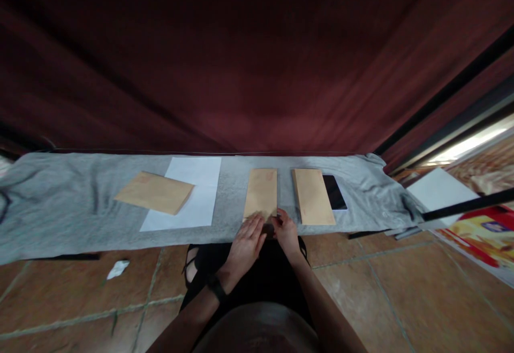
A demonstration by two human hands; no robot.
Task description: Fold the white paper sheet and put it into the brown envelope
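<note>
A brown paper envelope [261, 192] lies upright in front of me on the grey cloth, with a small reddish print at its top right. My left hand [249, 239] rests on its near end, fingers stretched out flat. At the near right corner my right hand [285, 232] has its fingers closed on the envelope's edge; the fingertips are partly hidden. A stack of brown envelopes [314, 196] sits just to the right. Over on the left, another brown envelope [155, 191] lies at an angle, partly on white paper [203, 195].
A dark-screened phone [334, 192] lies beside the stack, partly under it. Grey cloth [80, 208] covers the narrow bench, and a dark red curtain [241, 74] hangs behind. At far right are a white sheet [439, 189] and a red-and-yellow package [488, 232]. White scrap [118, 269] lies on the tiles.
</note>
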